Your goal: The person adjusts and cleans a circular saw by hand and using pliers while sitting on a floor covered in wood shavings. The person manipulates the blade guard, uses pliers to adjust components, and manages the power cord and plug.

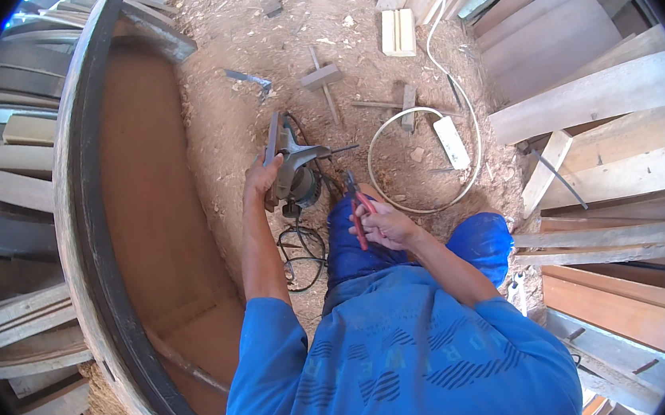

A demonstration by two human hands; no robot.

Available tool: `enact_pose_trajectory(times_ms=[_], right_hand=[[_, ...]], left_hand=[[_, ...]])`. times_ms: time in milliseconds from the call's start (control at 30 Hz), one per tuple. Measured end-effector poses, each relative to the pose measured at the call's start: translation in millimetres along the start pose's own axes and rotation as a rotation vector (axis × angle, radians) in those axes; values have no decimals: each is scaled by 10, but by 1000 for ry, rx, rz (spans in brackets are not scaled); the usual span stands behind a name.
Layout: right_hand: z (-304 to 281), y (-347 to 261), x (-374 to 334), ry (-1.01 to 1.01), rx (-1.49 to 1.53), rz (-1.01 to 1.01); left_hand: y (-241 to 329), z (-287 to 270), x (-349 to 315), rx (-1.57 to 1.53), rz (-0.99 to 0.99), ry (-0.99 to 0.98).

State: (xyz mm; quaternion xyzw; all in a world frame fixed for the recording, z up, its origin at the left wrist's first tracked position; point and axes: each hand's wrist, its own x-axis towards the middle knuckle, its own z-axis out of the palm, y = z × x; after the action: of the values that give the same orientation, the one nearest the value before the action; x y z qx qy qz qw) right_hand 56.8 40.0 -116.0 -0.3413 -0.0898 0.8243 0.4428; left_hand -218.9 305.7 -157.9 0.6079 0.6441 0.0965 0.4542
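Note:
My left hand (264, 174) is closed on the edge of a corded power tool (294, 169). The tool has a grey metal body, a flat plate on its left side and a thin rod sticking out to the right. Its black cord lies looped on the ground below. My right hand (386, 225) grips pliers (359, 213) by their red handles, above my thigh. The plier jaws point up, a little right of the tool and apart from it. What the left fingertips touch behind the plate is hidden.
A white power strip (452, 142) with a looped white cable lies to the right. Two wooden marking gauges (321, 76) and a grooved wood block (397, 33) are farther off. A long curved timber (65, 177) borders the left; stacked boards (594, 98) line the right.

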Motion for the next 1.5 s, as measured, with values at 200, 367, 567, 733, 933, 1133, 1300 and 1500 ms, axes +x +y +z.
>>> enact_pose_trajectory(times_ms=[200, 367, 567, 733, 933, 1133, 1300, 1500], right_hand=[[87, 101, 512, -13, 145, -23], [59, 158, 788, -161, 242, -47], [102, 122, 920, -99, 311, -77], [134, 171, 998, -103, 327, -95], [207, 150, 989, -25, 326, -89], [242, 71, 955, 52, 316, -22], [200, 19, 927, 94, 312, 23], [252, -127, 802, 119, 252, 41]], left_hand=[[82, 15, 170, -92, 22, -65], [-12, -105, 189, -96, -1, -77], [-56, -37, 281, -53, -40, -54], [-238, -42, 407, -31, -92, -37], [-200, -1, 412, -72, -108, -38], [-91, -30, 307, -44, -133, -35], [1, -20, 184, 111, 18, 31], [215, -75, -12, 123, -14, 22]])
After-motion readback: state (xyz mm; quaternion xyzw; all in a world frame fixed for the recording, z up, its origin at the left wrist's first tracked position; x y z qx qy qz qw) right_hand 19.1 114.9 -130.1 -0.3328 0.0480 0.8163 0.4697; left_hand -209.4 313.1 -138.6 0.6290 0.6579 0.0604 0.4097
